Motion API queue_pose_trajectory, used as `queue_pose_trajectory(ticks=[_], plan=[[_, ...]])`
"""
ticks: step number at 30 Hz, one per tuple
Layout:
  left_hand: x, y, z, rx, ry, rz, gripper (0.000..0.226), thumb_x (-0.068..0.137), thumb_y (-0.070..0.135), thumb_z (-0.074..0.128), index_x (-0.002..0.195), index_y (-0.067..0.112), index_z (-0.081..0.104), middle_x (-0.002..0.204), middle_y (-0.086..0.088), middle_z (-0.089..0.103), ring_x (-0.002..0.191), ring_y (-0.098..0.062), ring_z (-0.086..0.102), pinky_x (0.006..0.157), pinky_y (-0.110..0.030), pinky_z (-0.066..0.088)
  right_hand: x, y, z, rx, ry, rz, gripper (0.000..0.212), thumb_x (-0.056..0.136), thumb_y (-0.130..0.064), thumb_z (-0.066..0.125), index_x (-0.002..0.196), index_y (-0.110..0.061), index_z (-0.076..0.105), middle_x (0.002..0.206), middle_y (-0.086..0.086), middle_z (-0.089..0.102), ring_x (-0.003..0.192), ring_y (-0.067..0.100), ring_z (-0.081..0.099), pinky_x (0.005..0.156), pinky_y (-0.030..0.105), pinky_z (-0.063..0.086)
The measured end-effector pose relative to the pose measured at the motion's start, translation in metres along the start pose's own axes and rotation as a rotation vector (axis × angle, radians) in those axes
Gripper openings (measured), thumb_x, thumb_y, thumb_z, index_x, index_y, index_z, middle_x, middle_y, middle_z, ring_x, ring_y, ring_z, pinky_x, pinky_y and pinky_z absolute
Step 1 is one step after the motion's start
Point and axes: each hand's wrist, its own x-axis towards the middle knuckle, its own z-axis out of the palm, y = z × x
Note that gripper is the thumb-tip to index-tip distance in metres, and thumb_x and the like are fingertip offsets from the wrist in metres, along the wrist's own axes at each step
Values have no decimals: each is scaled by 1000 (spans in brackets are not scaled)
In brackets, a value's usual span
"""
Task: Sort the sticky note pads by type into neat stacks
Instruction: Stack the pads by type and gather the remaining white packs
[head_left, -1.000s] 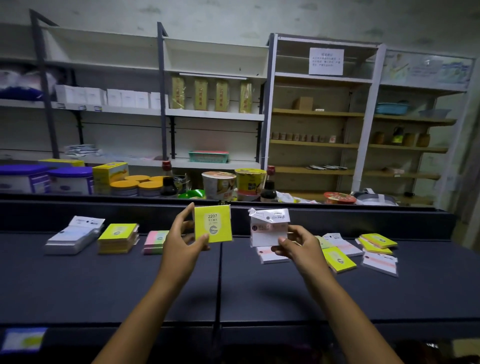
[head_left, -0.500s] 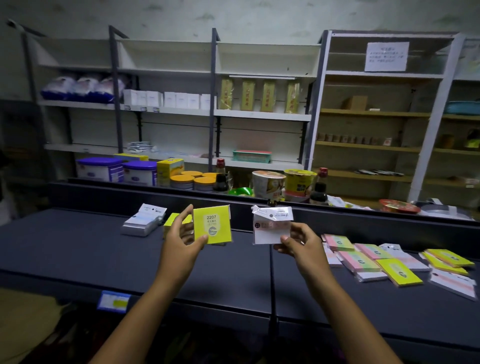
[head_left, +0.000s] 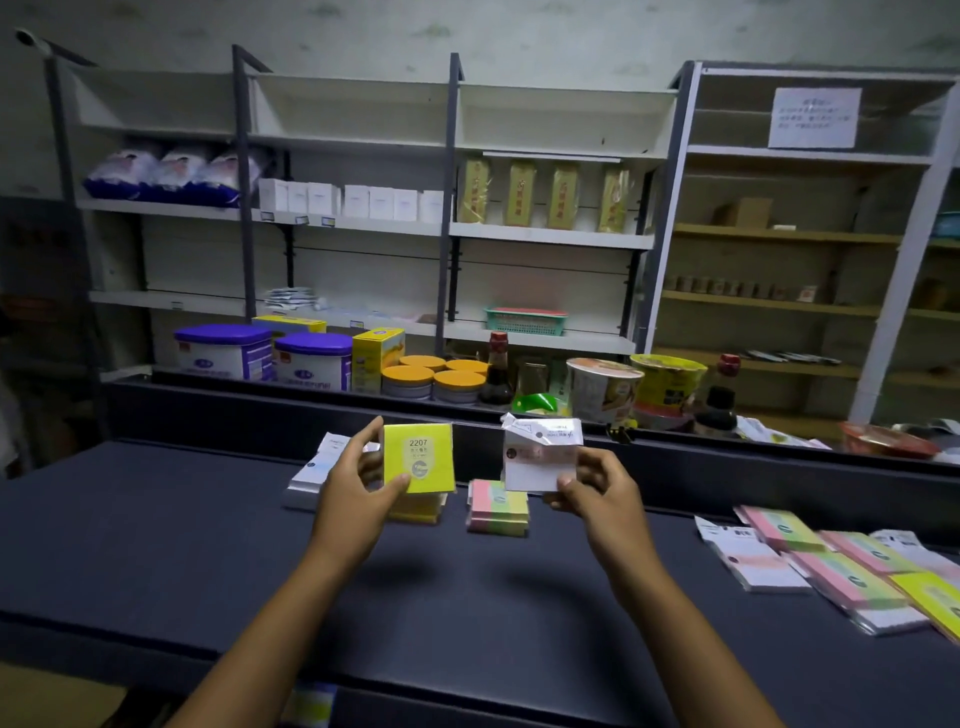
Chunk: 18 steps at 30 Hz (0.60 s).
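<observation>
My left hand (head_left: 353, 486) pinches a yellow sticky note pad (head_left: 418, 457) upright above the dark counter (head_left: 156, 545). My right hand (head_left: 597, 491) holds a white pad (head_left: 540, 454) with a torn wrapper, also upright. Beneath them on the counter stand three sorted stacks: a white stack (head_left: 311, 475) behind my left hand, a yellow stack (head_left: 418, 508) partly hidden by the held pad, and a pink-and-green stack (head_left: 497, 508). A loose spread of unsorted pads (head_left: 831, 566), white, pink-green and yellow, lies at the right.
A raised ledge behind the counter carries tubs (head_left: 311, 361), a yellow box (head_left: 376, 356), orange-lidded jars (head_left: 431, 376), bottles (head_left: 496, 374) and noodle cups (head_left: 602, 387). Shelving units (head_left: 452, 208) fill the wall behind. The counter's front edge runs near my forearms.
The view has swung left, so the sorted stacks now sit under my hands and the loose pads lie further right. Both hands keep the same pads, held slightly lower.
</observation>
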Motion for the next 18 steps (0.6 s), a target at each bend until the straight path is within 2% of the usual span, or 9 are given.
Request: queue_pose_trajectory(ticks=[3,6,10,12,14,18], plan=[[28,-17,-6,31,-44,-27,67,85,-1,69,143,22,44,118,-9,63,106,-18,61,91,-28,49,17,9,21,-6,33,0,24,95,0,57,116,-13,58,100,7,69,75,15,73,74,31,60],[52,-33,-6,85,-84,-57,68,83,0,71,143,19,45,115,-10,64,102,-19,62,88,-27,48,26,16,34,-7,53,11,25,95,1,56,118,-9,58,103,11,69,77,17,73,79,37,61],[75,-50,2,166,-163,-108,69,84,5,72,144,22,43,104,1,61,94,-11,58,73,-14,45,33,21,41,-10,85,12,24,96,3,55,117,-7,57,103,12,69,76,17,72,78,35,61],[82,-56,5,189,-185,-128,69,84,5,73,145,21,44,103,2,62,96,-11,58,77,-19,48,36,23,42,-16,94,14,24,96,3,55,117,-7,57,102,12,69,78,19,72,76,33,61],[89,-59,8,221,-204,-146,71,83,6,74,146,18,43,110,-2,64,101,-16,60,88,-28,50,39,26,42,-24,99,17,24,96,3,55,117,-8,57,101,10,69,79,19,72,75,31,61],[95,-65,10,369,-269,-165,73,86,13,72,150,16,36,133,-11,58,119,-24,56,93,-30,44,46,30,43,-42,113,12,24,95,4,56,115,-9,58,100,10,69,79,21,72,75,33,60]])
